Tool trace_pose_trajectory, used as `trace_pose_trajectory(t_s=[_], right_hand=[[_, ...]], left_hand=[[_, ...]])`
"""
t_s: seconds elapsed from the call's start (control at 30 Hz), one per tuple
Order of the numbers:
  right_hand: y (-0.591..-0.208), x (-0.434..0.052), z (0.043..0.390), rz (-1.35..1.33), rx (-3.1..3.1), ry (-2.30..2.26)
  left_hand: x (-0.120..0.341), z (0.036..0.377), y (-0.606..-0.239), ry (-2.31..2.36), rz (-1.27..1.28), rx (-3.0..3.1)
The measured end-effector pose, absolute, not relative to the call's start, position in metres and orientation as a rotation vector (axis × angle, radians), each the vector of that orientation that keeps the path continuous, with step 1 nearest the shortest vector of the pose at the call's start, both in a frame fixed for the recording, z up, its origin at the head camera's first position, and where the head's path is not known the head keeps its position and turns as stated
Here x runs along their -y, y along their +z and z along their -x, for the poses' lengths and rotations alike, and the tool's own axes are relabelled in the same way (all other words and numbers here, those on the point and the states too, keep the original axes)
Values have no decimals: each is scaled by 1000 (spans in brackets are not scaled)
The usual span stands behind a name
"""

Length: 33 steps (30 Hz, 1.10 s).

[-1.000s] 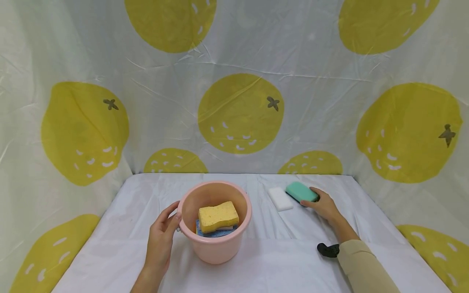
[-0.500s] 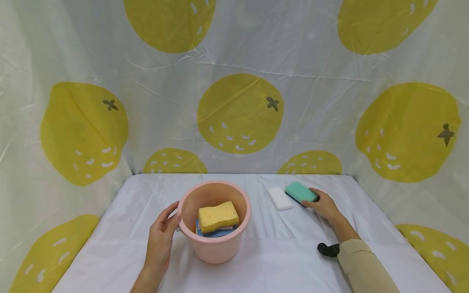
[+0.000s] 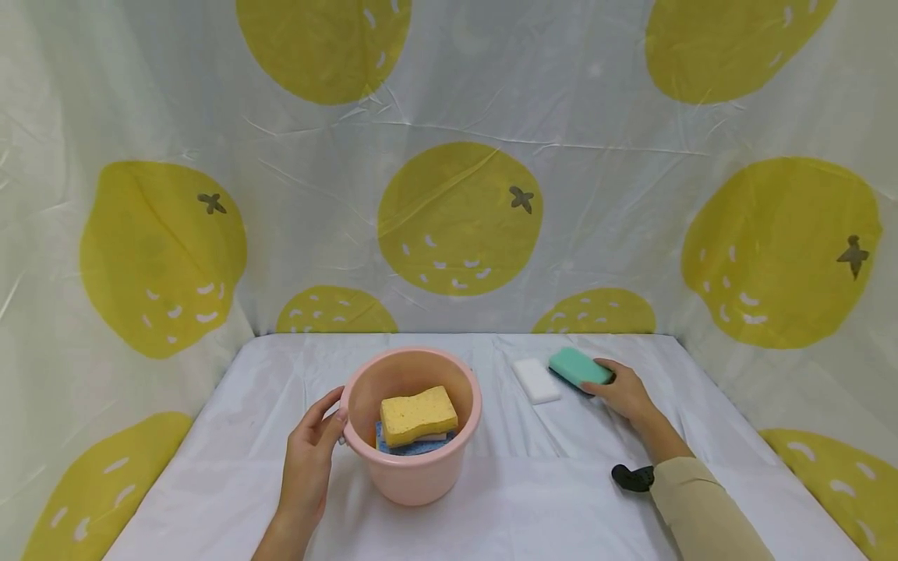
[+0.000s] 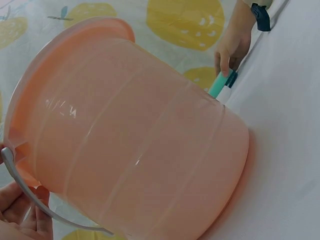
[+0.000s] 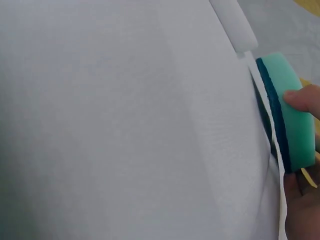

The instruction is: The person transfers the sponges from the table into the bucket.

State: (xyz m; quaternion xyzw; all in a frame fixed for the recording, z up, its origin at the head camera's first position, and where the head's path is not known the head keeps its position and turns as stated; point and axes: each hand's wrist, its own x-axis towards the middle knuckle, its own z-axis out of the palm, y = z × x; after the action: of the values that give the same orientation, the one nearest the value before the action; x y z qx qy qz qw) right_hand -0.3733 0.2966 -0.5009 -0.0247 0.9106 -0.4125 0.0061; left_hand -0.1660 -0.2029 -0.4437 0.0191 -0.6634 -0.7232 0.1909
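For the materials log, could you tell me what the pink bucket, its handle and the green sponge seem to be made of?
The pink bucket looks like smooth, glossy plastic: light glints off its wall. Its handle seems to be a thin grey bail, metal or plastic, hard to tell. The green sponge, gripped by the right hand, looks like soft matte foam with a darker layer beneath, probably a scouring pad.

Soft, even light fills my workspace; under the pink bucket (image 3: 410, 436) I see only a faint shadow. Its side shows a pale sheen in my left wrist view. My right wrist view is close and soft, with the white cloth (image 5: 125, 125) dimming toward its left edge.
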Motion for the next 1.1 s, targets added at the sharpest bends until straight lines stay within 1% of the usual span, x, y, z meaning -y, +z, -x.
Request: trace_pose_trajectory(t_s=[0.3,0.77,1.1], right_hand=[[-491,-298,372,182,-2862,-1293],[-470,-291,366,209,-2836,-1336],[-464,-283,365,262,-2816,-1380]], left_hand=[[203,165,-443,-2029,-63,1871],[203,165,-443,-2043,-45,1863],[202,165,-443,-2036,-46,1859]])
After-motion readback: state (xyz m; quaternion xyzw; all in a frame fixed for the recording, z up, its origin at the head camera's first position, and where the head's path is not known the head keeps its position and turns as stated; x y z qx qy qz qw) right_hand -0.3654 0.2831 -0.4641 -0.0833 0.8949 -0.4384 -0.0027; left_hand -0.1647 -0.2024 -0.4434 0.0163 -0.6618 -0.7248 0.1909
